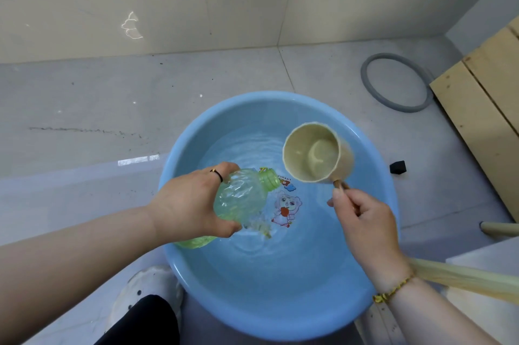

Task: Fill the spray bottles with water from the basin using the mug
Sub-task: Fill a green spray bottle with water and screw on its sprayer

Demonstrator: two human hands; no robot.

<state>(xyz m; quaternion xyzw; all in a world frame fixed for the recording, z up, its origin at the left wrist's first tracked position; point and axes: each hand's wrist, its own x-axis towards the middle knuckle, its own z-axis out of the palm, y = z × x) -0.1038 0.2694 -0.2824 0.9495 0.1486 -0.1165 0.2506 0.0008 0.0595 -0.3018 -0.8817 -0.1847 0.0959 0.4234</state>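
Note:
A blue basin (pixel 373 148) with rippling water stands on the tiled floor. My left hand (pixel 188 201) grips a green see-through bottle (pixel 241 198) without its spray head. It is tilted over the basin, with its open neck pointing up and right. My right hand (pixel 362 221) pinches the wooden handle of a beige mug (pixel 317 152). The mug is tipped with its mouth toward me, just right of the bottle neck and apart from it. Inside the mug I see no water.
A grey ring (pixel 368 83) lies on the floor at the back right. A wooden pallet (pixel 483 108) leans at the right edge, a small black cap (pixel 398 167) beside the basin. My white shoe (pixel 146 288) is at the basin's near left rim. A wall rises behind.

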